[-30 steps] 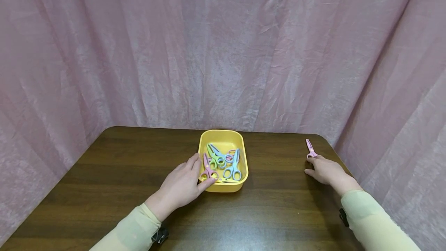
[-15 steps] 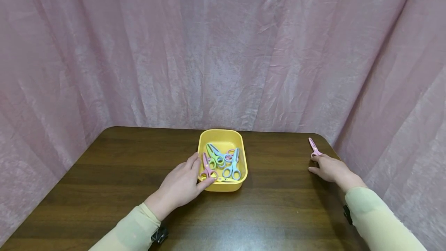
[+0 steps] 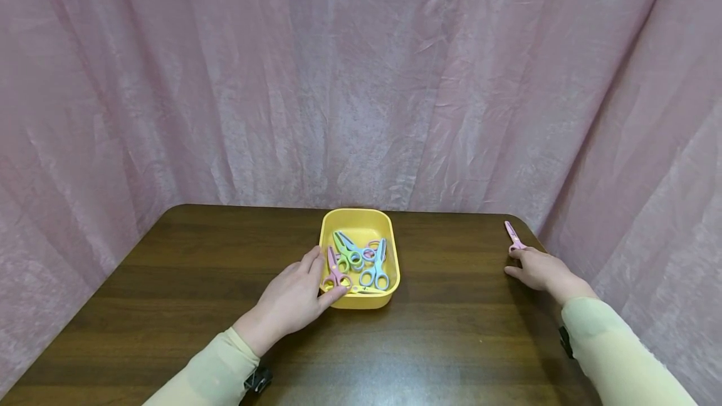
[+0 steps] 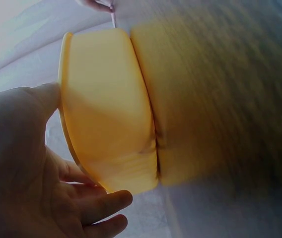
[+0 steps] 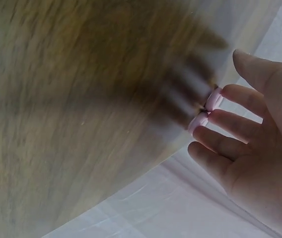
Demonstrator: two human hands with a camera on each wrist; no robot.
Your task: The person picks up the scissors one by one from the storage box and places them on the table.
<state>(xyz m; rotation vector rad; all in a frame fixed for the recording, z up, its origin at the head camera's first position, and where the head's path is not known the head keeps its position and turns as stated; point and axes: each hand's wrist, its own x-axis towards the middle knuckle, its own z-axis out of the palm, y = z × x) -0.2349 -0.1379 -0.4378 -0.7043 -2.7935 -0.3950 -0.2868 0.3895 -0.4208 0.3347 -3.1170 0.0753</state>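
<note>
A yellow plastic box stands on the table with several children's scissors inside: pink scissors, green scissors and blue scissors among them. My left hand rests at its near left corner. The thumb touches the near rim and the loosely extended fingers lie along the left side. Far to the right, pink scissors lie on the table near its back right corner, blades pointing away. My right hand touches their handle loops with outstretched fingertips, the thumb held apart.
The dark wooden table has rounded back corners. A pink curtain hangs behind it and along its sides. The right hand is near the table's right edge.
My right hand has slid the pink scissors a little to the right and away, toward the back right corner. The left hand stays at the box.
</note>
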